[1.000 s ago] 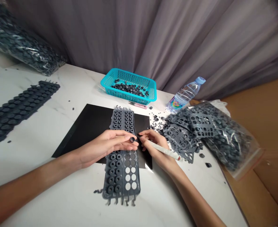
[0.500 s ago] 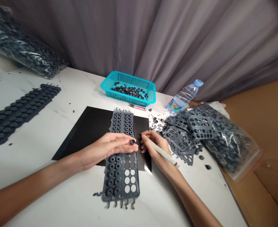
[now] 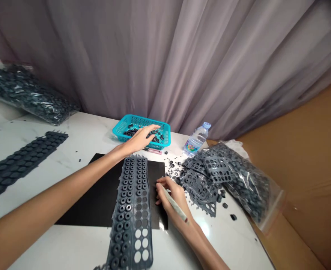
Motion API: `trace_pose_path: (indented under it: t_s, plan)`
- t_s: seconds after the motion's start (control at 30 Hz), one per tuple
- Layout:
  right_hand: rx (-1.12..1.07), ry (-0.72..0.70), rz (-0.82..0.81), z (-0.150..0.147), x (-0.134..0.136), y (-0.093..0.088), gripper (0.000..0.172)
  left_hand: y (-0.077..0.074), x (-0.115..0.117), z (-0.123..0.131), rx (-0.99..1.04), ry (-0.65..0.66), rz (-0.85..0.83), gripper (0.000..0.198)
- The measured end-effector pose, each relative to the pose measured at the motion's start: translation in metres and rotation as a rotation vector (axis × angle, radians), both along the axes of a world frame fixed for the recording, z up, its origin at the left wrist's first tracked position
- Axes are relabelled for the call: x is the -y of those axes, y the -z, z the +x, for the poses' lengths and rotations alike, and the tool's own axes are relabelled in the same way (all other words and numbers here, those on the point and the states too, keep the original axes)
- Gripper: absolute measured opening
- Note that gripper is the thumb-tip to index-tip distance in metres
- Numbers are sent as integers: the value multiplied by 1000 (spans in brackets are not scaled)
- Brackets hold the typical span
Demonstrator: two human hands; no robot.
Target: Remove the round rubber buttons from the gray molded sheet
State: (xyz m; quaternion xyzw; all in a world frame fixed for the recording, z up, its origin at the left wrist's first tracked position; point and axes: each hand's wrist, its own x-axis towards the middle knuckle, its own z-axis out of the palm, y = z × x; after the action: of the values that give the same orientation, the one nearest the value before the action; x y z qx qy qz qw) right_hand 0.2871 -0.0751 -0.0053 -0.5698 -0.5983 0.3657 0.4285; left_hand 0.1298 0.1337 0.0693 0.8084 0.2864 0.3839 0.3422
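Two hands: left hand (image 3: 141, 138) spread loosely over teal basket (image 3: 119, 128), upper centre; right hand (image 3: 172, 198) pinches white stick (image 3: 177, 207) beside grey ring strip (image 3: 131, 210), lower centre on black mat (image 3: 98, 195), and the strip looks light, floppy rubber, best pinned flat near its edge.

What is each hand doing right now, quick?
Left hand: open, fingers stretched over the turquoise basket.
Right hand: closed, holding a white stick tool.
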Motion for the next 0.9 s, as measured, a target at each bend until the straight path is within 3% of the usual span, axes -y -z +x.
trace_pose_path:
  t_s: [0.1,0.2,0.33,0.43,0.57,0.9]
  plan:
    - [-7,2,11,-1,2,-5,31,4,7,-14,-120,3,140,41]
    - [-4,3,-16,-5,5,-12,31,19,53,-44,-224,-23,249,35]
    - [-88,-77,-105,-11,8,-15,28,44,127,-79,-350,19,60,24]
    - [-203,-131,-162,-16,9,-13,20,60,157,-90,-387,27,14,32]
    - [-277,-147,-208,-20,7,-7,14,66,160,-91,-415,51,50,28]
    - [-253,-183,-229,-21,6,-10,13,59,161,-91,-470,103,81,21]
